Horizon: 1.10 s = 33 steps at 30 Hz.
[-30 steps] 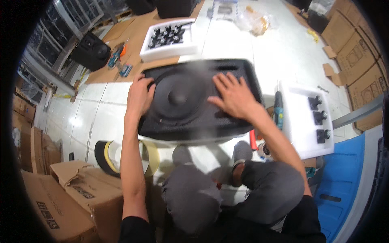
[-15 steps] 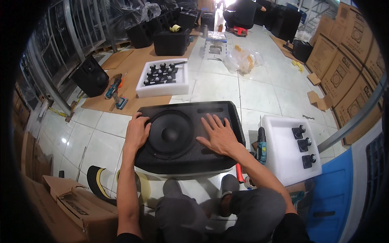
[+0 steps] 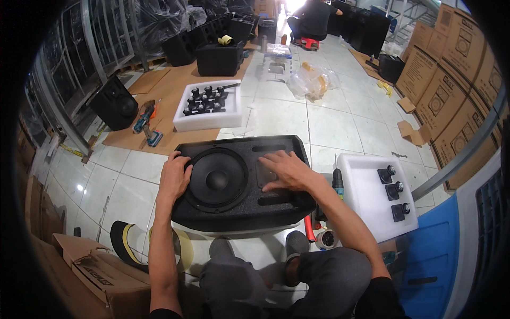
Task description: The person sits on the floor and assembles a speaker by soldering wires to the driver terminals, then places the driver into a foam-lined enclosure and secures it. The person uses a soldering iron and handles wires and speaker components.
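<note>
A black speaker cabinet lies on its back in front of me, with a round woofer cone in its left half. Slots and a squarish recess show on its right half. My left hand rests along the cabinet's left edge, fingers apart and thumb beside the woofer's rim. Over the recess lies my right hand, its fingers spread and slightly bent, the tips touching the panel. The hand partly hides the recess.
To the right, a white foam tray holds 3 black parts beside a cordless drill. Another foam tray with several parts stands ahead. Power tools lie left on cardboard; cartons are stacked right. A person crouches far ahead.
My right hand has shifted from lying flat on the panel to bent fingers, uncovering the near slot and part of the recess. My left hand stays at the left edge. The view has shifted slightly.
</note>
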Available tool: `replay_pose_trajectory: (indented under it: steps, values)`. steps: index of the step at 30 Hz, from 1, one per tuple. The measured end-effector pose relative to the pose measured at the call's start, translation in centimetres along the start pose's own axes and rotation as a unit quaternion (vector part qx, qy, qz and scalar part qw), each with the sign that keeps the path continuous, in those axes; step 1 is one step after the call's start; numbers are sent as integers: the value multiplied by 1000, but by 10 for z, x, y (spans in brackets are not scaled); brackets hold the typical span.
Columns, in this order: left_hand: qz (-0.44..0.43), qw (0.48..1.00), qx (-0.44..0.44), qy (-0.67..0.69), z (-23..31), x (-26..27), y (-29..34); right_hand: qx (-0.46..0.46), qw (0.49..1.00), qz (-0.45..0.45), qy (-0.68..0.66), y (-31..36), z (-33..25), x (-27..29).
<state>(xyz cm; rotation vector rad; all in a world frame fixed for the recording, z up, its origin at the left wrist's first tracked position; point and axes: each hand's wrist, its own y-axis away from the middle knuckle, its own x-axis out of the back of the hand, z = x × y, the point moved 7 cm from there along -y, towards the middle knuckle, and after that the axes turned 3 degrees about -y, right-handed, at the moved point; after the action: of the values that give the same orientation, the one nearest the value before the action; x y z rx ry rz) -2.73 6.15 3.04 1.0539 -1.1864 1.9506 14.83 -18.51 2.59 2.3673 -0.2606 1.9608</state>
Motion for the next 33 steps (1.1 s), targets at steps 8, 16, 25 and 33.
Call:
replay_pose_trajectory:
  steps: [8, 16, 25, 33]
  values:
    - [26, 1000, -5, -10, -3, -1, 1, 49, 994, -65, 69, -16, 5, -2]
    - [-6, 1000, 16, -12, -4, -2, 0, 17, 996, -84, 35, -23, 6, 9]
    - [-10, 999, 11, -30, -2, -3, 0, 2, 997, -73, 33, -21, 5, 2]
    - [-9, 999, 12, -36, -1, -2, 0, 4, 996, -84, 25, -20, 0, 6]
